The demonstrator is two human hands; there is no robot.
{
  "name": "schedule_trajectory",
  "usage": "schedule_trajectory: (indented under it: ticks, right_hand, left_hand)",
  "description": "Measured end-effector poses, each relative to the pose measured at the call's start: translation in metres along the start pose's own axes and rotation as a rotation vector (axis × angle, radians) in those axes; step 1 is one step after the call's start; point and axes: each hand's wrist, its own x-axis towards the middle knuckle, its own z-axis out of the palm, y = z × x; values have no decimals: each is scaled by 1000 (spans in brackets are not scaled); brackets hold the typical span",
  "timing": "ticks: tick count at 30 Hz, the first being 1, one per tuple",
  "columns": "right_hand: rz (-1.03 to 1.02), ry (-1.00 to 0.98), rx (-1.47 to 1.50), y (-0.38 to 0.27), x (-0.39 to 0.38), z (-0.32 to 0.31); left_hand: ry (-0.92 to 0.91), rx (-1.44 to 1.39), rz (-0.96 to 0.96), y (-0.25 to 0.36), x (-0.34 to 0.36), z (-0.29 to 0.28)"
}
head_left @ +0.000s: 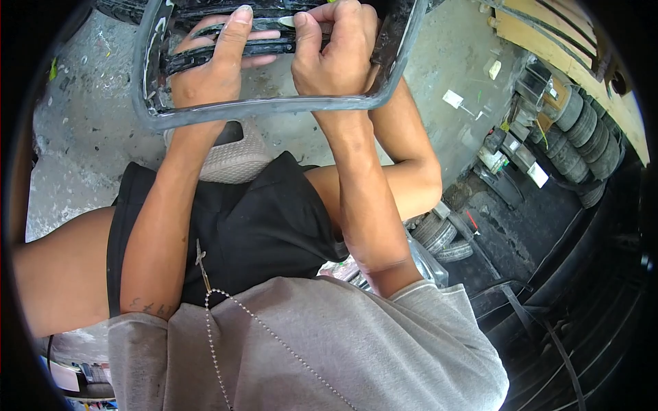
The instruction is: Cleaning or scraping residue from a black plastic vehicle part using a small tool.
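A dark rectangular plastic frame [260,107] with rounded corners, dusty grey along its rim, is at the top of the view above my lap. Black slats [271,48] run across its inside. My left hand [211,68] reaches over the near rim and grips the slats, thumb on top and fingers passing behind them. To its right, my right hand [336,55] is closed, thumb against bent fingers, by the slats' right part. A small pale sliver [286,21] shows at that thumb's tip; what it is cannot be made out.
Stacked tyres [582,140] stand at the right, beside boxes and loose items. More tyres [439,236] lie nearer my right elbow. A white card-like piece [452,98] lies on the stained grey floor [411,109]. A beige panel [548,34] fills the upper right corner.
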Motion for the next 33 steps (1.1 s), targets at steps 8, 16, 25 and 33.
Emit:
schedule_trajectory:
  ticks: [8, 16, 25, 33]
  right_hand:
    - [84, -42, 39, -3, 2, -1]
    - [262, -61, 310, -2, 3, 3]
    - [-64, 91, 83, 5, -1, 11]
    - [93, -15, 59, -5, -2, 2]
  left_hand:
    - [-30, -26, 6, 1, 0, -1]
    - [-22, -64, 4, -2, 0, -1]
    - [-25, -40, 5, 0, 0, -1]
    - [-50, -36, 11, 0, 0, -2]
